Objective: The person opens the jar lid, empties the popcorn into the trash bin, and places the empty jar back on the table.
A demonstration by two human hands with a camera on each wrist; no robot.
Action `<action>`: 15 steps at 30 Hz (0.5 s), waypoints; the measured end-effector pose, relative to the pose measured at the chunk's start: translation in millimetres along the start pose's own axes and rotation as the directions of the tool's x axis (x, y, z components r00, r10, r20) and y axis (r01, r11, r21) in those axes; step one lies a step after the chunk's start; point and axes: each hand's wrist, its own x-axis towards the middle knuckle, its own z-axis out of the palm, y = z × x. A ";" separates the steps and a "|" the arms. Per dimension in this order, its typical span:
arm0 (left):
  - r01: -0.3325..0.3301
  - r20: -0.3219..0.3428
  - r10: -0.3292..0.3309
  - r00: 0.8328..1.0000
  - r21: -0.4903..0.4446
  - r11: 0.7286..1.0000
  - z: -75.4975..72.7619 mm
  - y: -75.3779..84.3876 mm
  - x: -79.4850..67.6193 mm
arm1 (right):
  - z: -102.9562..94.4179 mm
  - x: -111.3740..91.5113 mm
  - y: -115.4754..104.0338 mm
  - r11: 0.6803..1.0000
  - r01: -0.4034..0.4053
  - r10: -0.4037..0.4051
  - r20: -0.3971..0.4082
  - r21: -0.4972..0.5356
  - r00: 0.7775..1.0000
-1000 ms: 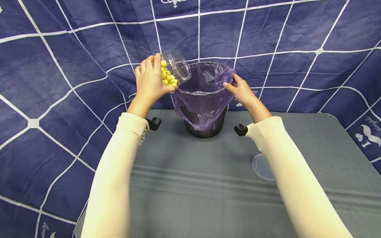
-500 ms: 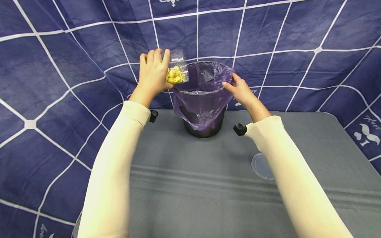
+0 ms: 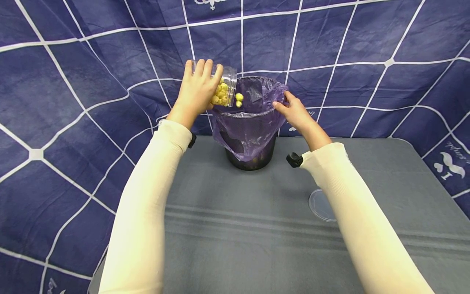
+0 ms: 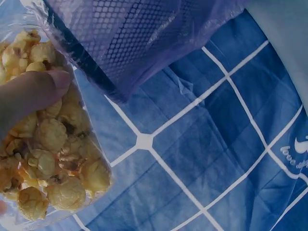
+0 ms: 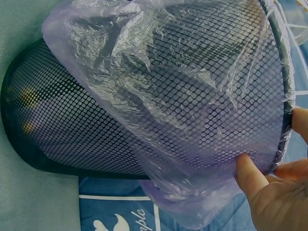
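My left hand grips a clear plastic jar of yellow popcorn, tipped sideways with its mouth over the left rim of a black mesh trash can. A couple of popcorn pieces are in mid-air just outside the jar mouth, above the can's opening. A purple plastic bag lines the can and folds down over its outside. On the can's right side, my right hand pinches the rim and bag between thumb and fingers. Through the mesh, yellow spots show near the can's bottom in the right wrist view.
A clear round lid lies on the grey tabletop, partly behind the right sleeve. Close behind the can hangs a blue cloth with white grid lines, which also covers the left side.
My left hand has moved right and tipped the jar further, bringing its mouth over the can; popcorn has slid toward the mouth and pieces are falling out. The right hand keeps its hold.
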 end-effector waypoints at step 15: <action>-0.155 -0.267 0.192 0.944 0.154 0.976 9.5 1.2 5.3 | 1.0 0.2 0.2 1.000 -0.003 0.003 -0.015 -0.011 1.000</action>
